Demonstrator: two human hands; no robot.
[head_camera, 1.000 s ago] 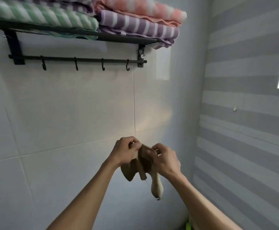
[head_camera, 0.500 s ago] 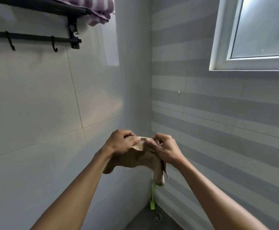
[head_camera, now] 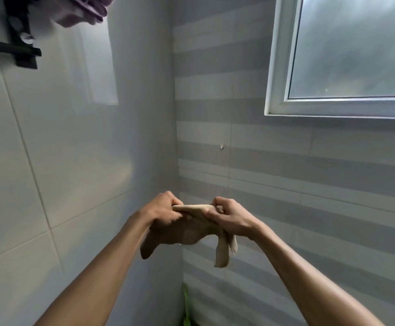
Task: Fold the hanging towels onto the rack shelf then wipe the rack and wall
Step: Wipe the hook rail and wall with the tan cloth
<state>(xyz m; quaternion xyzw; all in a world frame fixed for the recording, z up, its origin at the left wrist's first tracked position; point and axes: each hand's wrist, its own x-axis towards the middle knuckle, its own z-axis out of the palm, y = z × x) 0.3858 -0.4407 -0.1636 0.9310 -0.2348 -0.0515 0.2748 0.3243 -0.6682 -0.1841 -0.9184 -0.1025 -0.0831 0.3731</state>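
Both the left hand (head_camera: 162, 211) and right hand (head_camera: 229, 216) pinch a tan cloth (head_camera: 187, 231) stretched between them near the room corner, window (head_camera: 347, 55) above right, rack (head_camera: 20, 50) upper left.

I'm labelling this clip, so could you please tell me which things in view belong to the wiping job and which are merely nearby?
Belongs to the job:
- beige cloth, stretched between the left hand and right hand
- black rack, upper left
- purple towel on the rack
- white tiled wall

Merely nearby:
- window
- striped wall
- green object low in the corner

A home bathroom: tiled walls (head_camera: 74, 137), frosted window (head_camera: 351, 48), wall-mounted towel rack (head_camera: 20, 50).
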